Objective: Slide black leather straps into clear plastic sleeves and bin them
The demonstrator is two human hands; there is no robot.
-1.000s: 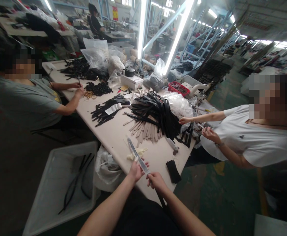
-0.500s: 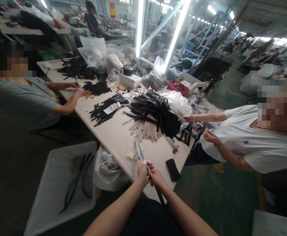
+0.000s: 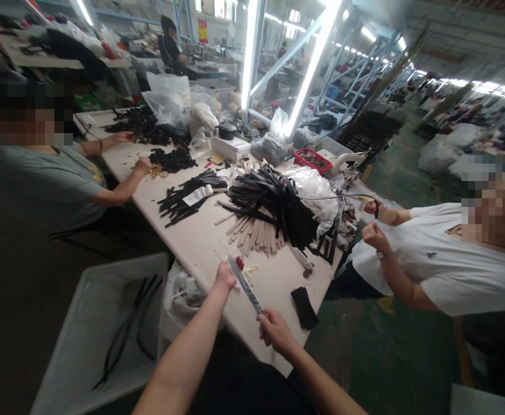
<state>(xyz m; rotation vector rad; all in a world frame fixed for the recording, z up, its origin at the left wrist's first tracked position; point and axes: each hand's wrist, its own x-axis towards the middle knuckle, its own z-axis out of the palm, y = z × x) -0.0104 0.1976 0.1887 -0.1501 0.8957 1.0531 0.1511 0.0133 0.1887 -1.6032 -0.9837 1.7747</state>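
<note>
A narrow, shiny grey strip (image 3: 245, 288), looking like a strap in clear plastic film, slants above the table in front of me. My left hand (image 3: 225, 276) is closed around its far end, with fingertips showing past the strip's edge. The near end is pinched between the thumb and fingers of my right hand (image 3: 277, 331). Just behind my left hand lies a pale yellowish scrap (image 3: 251, 268), partly covered. Farther up the table spreads a large heap of black straps (image 3: 274, 199) with pale undersides. To the right of the strip rests a black flat piece (image 3: 304, 308).
A co-worker in grey (image 3: 62, 178) sits at the left, hands near small black and gold parts. Another in white (image 3: 434, 248) holds a dark cord at the right. A white bin (image 3: 83, 323) with dark strips stands left below the table (image 3: 192, 253). A red basket (image 3: 313, 160) sits farther back.
My hands, earlier together at the strip's near end, are now apart: the left has moved forward and left along it. The co-worker in white has drawn a dark cord toward themselves.
</note>
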